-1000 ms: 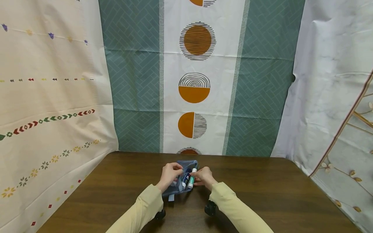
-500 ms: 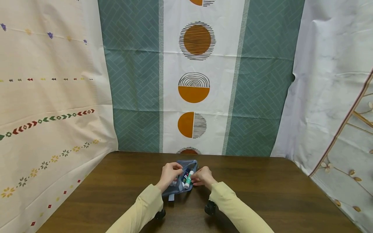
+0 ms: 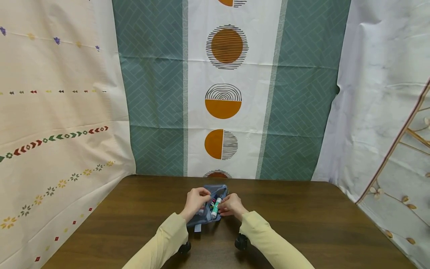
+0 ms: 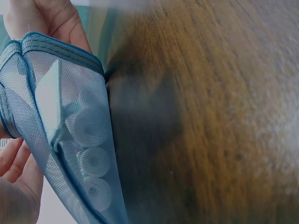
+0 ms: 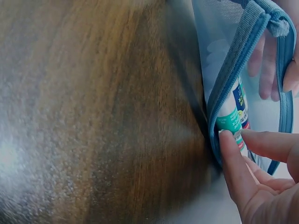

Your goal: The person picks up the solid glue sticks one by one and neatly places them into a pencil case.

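Observation:
A blue mesh zip pouch stands with its mouth spread on the brown table. My left hand grips its rim on the left, thumb and forefinger together. Inside slants a white-and-green glue stick. My right hand has thumb and forefinger at this stick; in the right wrist view the fingertips pinch it just inside the rim. Beside it lies a navy glue stick, partly hidden. Through the mesh, the left wrist view shows several round white stick ends. A pale tag hangs from the pouch.
The wooden table reaches back to a teal-and-white cloth. A cream patterned cloth hangs at the left, and a white flowered one at the right.
The green glue stick has shifted left and down deeper into the pouch, against the navy one. My right hand has followed a little leftward; my left hand has stayed put.

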A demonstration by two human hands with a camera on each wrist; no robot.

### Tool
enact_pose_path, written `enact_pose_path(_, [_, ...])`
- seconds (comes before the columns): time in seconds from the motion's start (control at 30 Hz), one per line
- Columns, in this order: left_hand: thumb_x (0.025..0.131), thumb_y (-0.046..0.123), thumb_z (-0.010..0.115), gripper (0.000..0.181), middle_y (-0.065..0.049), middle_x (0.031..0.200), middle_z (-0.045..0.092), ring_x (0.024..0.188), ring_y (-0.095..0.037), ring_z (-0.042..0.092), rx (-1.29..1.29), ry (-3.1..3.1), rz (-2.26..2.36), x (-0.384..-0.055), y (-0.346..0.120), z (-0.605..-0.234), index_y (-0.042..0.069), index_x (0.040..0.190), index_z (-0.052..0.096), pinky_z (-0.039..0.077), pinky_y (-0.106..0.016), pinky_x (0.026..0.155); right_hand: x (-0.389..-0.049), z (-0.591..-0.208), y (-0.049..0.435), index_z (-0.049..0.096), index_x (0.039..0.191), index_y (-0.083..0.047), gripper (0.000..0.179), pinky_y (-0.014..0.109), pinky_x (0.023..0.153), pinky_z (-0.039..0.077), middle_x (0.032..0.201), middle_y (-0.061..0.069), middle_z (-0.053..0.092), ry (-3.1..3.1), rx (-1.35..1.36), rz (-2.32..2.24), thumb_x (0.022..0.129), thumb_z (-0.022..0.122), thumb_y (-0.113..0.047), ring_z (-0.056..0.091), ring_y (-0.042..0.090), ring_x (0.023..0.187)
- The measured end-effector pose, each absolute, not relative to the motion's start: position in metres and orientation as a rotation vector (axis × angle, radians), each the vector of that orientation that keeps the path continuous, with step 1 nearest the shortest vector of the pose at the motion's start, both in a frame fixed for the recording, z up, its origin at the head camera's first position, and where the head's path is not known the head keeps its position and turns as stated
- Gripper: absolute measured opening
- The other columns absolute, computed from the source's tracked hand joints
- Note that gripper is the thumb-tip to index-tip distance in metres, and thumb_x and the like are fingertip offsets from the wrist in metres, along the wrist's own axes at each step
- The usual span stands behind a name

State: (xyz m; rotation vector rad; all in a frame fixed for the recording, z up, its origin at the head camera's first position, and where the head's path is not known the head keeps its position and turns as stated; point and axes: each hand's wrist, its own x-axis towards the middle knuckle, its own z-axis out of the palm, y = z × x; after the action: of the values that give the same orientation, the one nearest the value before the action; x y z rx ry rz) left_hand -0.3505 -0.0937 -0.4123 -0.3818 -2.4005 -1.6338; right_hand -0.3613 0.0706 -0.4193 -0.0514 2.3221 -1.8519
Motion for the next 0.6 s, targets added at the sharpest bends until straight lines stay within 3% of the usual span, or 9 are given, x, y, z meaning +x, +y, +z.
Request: enact_pose_path(0.6, [0.078, 0.004, 0.064, 0.012, -0.004, 0.074, 0.060, 0.064, -0.017, 0.057, -0.339, -2.450, -1.608, -0.354, -0.087, -0.414, -0.004, 0.087, 0.065, 0.051, -0.032, 0.051, -0.364, -0.419, 0.082, 0.052, 0.101, 0.017, 0.027, 0.036, 0.057, 0.052, 0.077, 0.020, 0.060, 2.352, -0.020, -1.861, 0.076, 0.061, 0.013, 0.062, 0.027, 0.065])
